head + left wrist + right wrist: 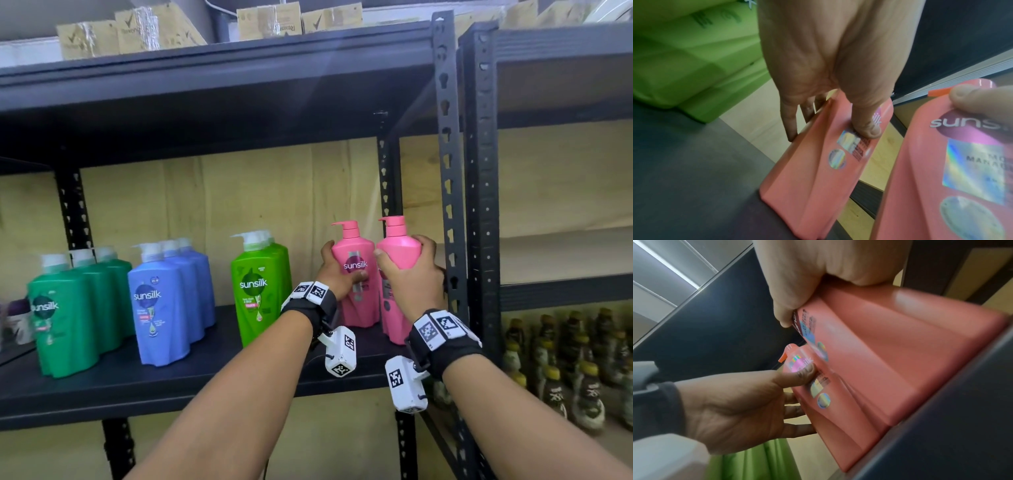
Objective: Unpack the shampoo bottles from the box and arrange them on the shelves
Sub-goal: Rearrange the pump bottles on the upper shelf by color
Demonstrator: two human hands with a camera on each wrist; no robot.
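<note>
- Head view: my left hand (337, 272) wraps the left pink bottle (356, 274), thumb across its front label and fingers behind; my right hand (407, 277) clasps the right pink bottle (399, 270) at its shoulder. Both stand at the right end of the dark shelf (219, 373), right of the light green bottles (258, 286), and touch near the shoulder. As I see it, I should push both back squarely, labels forward, in line with the blue bottles (168, 301) and dark green bottles (68, 311).
- Left wrist view: my thumb (867, 128) presses the label and my fingers curl round the far side. The base appears to rest on the shelf; I should let go only once it sits flat.
- Right wrist view: the right bottle's label faces left, so I judge it needs a turn. Both are glossy pink pump bottles with shiny foil stickers.
</note>
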